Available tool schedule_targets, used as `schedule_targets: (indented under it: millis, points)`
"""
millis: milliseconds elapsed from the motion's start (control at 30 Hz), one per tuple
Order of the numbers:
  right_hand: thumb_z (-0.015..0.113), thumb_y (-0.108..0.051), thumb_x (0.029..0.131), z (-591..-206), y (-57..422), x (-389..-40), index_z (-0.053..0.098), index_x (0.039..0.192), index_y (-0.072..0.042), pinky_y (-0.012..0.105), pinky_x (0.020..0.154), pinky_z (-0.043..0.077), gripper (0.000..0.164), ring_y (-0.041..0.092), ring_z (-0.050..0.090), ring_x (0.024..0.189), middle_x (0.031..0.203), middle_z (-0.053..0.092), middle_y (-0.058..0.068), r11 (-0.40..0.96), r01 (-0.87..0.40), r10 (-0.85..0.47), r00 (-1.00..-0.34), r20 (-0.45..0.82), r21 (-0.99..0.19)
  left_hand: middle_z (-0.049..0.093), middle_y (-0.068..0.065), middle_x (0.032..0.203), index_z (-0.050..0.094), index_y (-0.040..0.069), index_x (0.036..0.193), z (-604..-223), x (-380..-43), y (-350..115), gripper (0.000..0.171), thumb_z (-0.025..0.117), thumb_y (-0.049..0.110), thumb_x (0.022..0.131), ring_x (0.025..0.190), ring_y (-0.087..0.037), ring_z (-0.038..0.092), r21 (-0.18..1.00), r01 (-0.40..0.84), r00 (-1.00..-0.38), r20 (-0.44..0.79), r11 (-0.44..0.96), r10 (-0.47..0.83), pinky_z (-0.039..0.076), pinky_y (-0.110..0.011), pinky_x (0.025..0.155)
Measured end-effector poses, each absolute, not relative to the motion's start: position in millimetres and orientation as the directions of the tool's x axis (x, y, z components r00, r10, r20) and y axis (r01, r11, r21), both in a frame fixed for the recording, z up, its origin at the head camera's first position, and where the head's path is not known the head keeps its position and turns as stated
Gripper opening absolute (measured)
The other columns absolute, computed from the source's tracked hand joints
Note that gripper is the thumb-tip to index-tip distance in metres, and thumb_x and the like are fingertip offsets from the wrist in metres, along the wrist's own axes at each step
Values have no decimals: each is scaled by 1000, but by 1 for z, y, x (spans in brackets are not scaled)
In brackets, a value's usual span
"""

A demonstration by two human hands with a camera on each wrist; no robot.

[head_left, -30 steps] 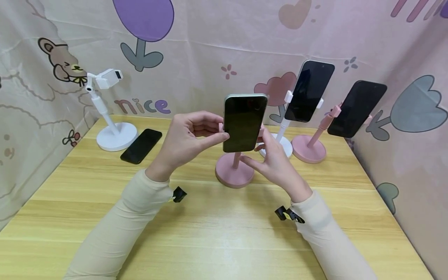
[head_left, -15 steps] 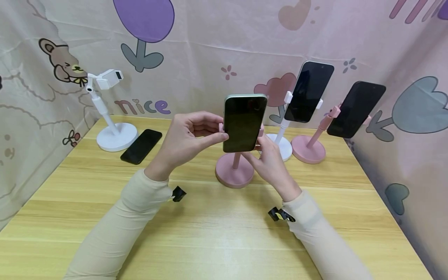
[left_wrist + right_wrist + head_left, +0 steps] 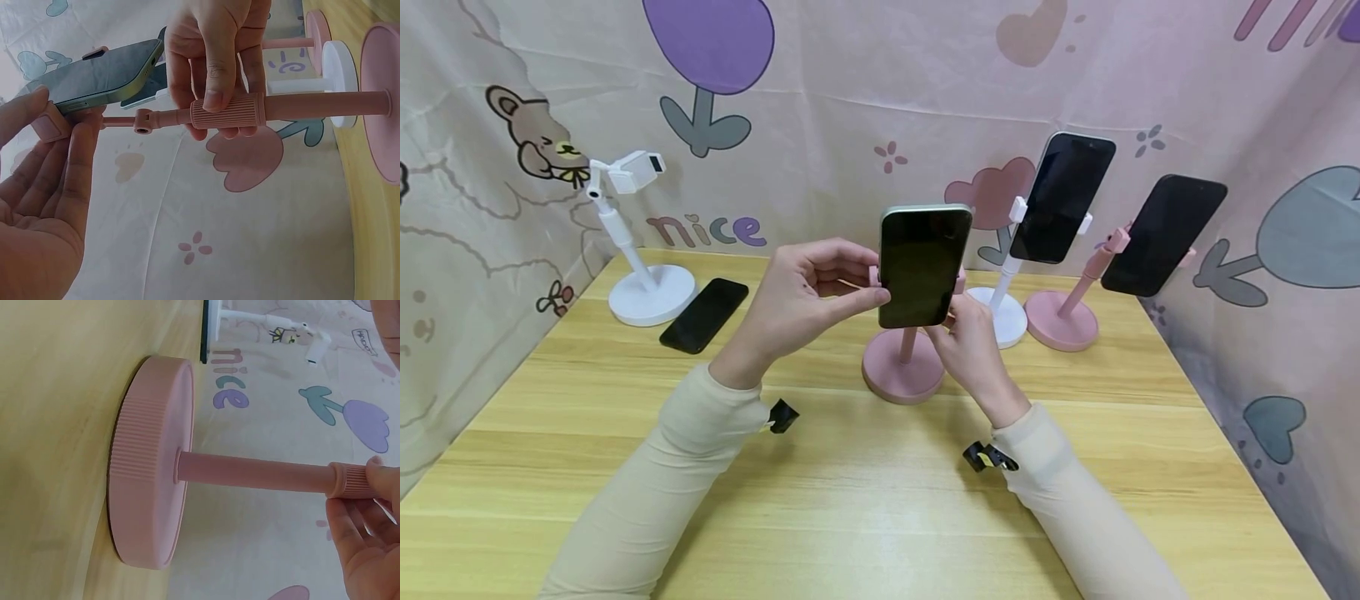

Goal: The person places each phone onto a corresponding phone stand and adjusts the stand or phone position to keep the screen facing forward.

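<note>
A pink phone stand (image 3: 901,371) stands upright in the middle of the table, a dark-screened phone (image 3: 925,267) with a pale green edge in its clamp. My left hand (image 3: 805,292) pinches the clamp's end (image 3: 53,124) at the phone's side, thumb above and fingers beneath in the left wrist view. Lower down, my right hand (image 3: 973,346) holds the ribbed collar (image 3: 231,117) on the stand's pole (image 3: 250,472). In the head view the phone hides the upper pole and part of the right hand's fingers.
Behind on the right are a white stand (image 3: 1007,321) and another pink stand (image 3: 1063,321), each bearing a phone. At the left stands a phoneless white stand (image 3: 652,293), with a black phone (image 3: 703,315) lying flat beside it. A printed cloth (image 3: 820,125) hangs behind the table.
My right hand has moved left and slightly down from beside the clamp onto the pole, its fingers closing round the collar. The left hand and the phone stay nearly where they were.
</note>
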State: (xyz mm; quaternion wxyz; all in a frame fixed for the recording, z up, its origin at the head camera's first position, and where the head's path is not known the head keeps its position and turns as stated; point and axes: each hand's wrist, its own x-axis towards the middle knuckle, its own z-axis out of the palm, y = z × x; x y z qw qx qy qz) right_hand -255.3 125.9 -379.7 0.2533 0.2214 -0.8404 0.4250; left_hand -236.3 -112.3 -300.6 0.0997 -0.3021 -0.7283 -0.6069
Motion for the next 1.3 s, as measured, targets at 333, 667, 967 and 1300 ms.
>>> schedule_targets:
  millis: [333, 667, 967, 1300]
  points:
    - [72, -3, 100, -380, 122, -264, 69, 91, -1, 41, 76, 64, 10, 28, 64, 84, 84, 66, 16, 572, -587, -141, -759, 636, -573, 78, -12, 108, 73, 2, 123, -300, -238, -114, 37, 86, 1, 88, 95, -20, 78, 858, 502, -824, 437, 108, 361, 66, -31, 88]
    - [74, -3, 99, -378, 118, -287, 69, 95, 2, 48, 79, 67, 9, 34, 77, 104, 95, 73, 19, 562, -557, -115, -785, 609, -611, 76, -12, 126, 70, 5, 134, -300, -245, -117, 46, 85, 3, 90, 108, -23, 77, 891, 429, -868, 361, 151, 340, 64, -30, 95]
    - [76, -4, 99, -377, 114, -313, 71, 100, 1, 47, 89, 65, 7, 34, 77, 109, 102, 76, 19, 543, -552, -98, -790, 606, -632, 72, -10, 134, 64, 9, 145, -301, -252, -121, 57, 84, 3, 92, 114, -26, 76, 900, 409, -888, 355, 149, 292, 65, -29, 93]
    - [77, -13, 100, -372, 110, -338, 72, 117, -3, 52, 96, 64, 20, 36, 77, 114, 115, 77, 18, 544, -498, -71, -829, 555, -675, 71, -14, 133, 64, 8, 142, -301, -252, -122, 53, 84, 5, 93, 112, -24, 76, 905, 393, -894, 335, 161, 297, 65, -31, 94]
